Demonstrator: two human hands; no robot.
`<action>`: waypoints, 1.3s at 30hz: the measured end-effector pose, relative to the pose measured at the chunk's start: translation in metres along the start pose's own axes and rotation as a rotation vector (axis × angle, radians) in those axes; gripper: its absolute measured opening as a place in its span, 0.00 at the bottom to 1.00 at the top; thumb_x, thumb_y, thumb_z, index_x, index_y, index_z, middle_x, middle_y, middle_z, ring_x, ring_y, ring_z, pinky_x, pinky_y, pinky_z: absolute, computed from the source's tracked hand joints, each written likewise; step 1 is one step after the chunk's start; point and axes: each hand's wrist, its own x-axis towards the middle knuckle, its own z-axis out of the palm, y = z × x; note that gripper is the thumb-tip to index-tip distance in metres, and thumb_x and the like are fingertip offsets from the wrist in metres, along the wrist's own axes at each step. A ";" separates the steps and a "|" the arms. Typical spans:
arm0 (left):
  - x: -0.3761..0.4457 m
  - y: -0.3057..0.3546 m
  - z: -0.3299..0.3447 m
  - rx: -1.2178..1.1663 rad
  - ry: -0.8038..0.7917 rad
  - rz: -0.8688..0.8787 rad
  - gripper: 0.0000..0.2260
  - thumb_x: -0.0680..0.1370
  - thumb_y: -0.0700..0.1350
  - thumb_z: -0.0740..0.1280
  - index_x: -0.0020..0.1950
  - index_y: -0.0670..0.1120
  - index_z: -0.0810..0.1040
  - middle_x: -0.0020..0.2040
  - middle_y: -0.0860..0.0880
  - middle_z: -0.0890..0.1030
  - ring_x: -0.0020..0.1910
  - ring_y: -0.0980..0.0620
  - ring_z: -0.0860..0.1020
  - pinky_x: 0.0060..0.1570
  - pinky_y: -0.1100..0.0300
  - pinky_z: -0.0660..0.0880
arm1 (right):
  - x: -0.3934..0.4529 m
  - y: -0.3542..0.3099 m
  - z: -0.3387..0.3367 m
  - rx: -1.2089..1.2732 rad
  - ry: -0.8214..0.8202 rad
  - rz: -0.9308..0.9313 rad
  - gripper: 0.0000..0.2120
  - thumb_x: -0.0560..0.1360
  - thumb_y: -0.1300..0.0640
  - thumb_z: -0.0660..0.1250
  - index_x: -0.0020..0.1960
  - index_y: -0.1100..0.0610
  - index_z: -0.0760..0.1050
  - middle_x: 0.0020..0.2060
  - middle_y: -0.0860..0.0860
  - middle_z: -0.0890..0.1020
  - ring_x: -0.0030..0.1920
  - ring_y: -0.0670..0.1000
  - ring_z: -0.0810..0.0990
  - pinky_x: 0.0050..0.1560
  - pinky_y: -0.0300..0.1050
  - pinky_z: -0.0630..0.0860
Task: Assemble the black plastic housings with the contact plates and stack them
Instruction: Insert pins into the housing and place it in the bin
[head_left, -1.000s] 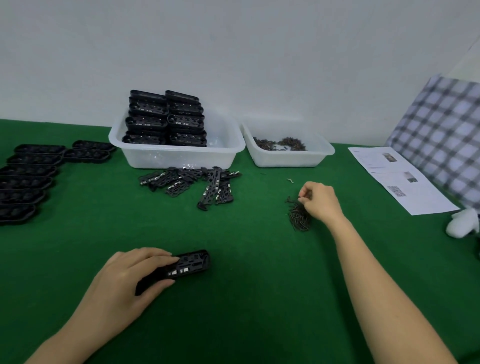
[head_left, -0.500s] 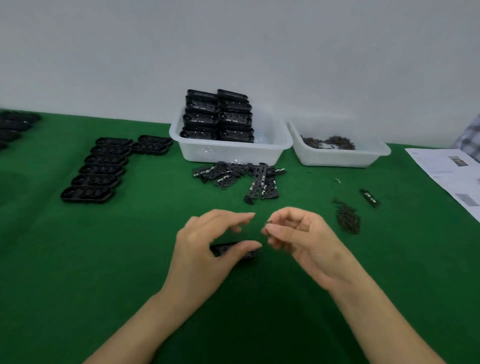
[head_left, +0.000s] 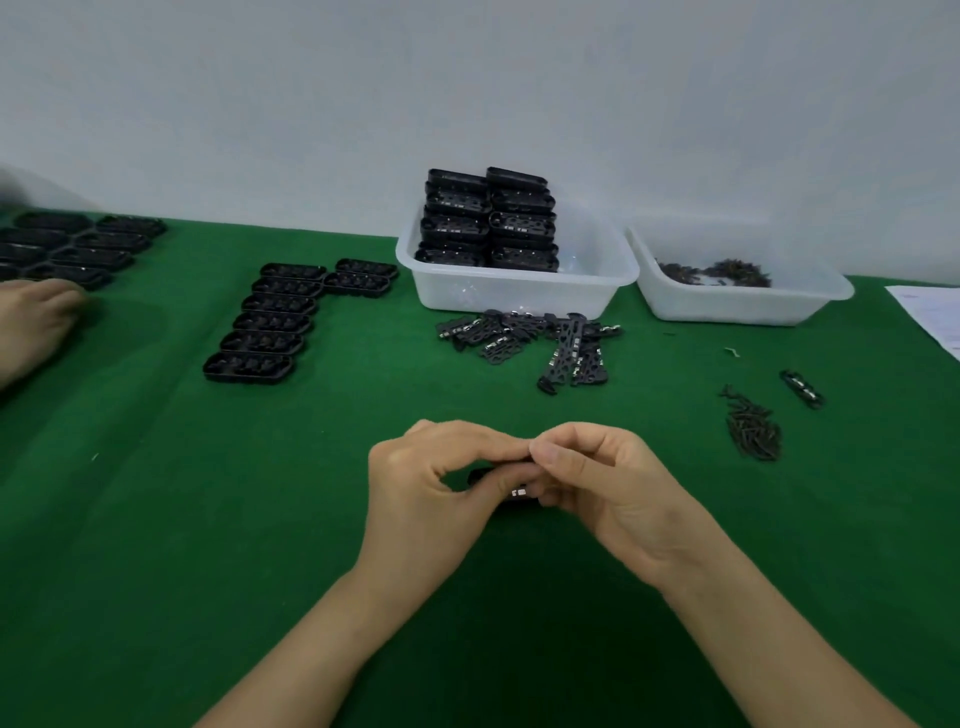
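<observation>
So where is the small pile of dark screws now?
In the head view the pile of dark screws lies on the green mat, right of the right hand, beside a lone black part.

Dim even light, soft shadows, edges warped

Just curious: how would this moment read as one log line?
left hand grips black housing | right hand pinches at it | on green table

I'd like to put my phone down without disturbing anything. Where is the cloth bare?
Bare green cloth lies near-left, in front of the row of black housings, and near-right, below the screw pile. It is crowded in front of the tub of stacked housings, where contact plates lie scattered.
</observation>
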 end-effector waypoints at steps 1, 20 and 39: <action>0.000 0.000 0.000 -0.017 0.008 -0.028 0.05 0.66 0.47 0.76 0.41 0.52 0.83 0.38 0.59 0.83 0.39 0.63 0.81 0.41 0.60 0.75 | 0.000 0.000 0.001 -0.002 0.019 -0.020 0.05 0.60 0.56 0.71 0.34 0.56 0.81 0.29 0.51 0.81 0.30 0.45 0.78 0.34 0.35 0.74; -0.005 -0.022 0.008 -0.396 0.013 -0.592 0.04 0.64 0.45 0.74 0.36 0.48 0.81 0.36 0.47 0.84 0.38 0.51 0.83 0.39 0.65 0.78 | 0.030 0.008 -0.149 -1.952 0.864 -0.079 0.10 0.75 0.55 0.65 0.43 0.61 0.81 0.40 0.56 0.80 0.42 0.58 0.76 0.44 0.48 0.64; -0.007 -0.040 0.037 0.397 -0.316 -0.209 0.04 0.66 0.46 0.77 0.37 0.53 0.83 0.38 0.56 0.79 0.41 0.53 0.76 0.46 0.51 0.69 | 0.026 0.060 -0.050 -1.369 0.195 -0.386 0.20 0.68 0.45 0.71 0.55 0.54 0.75 0.49 0.48 0.73 0.51 0.48 0.71 0.53 0.44 0.64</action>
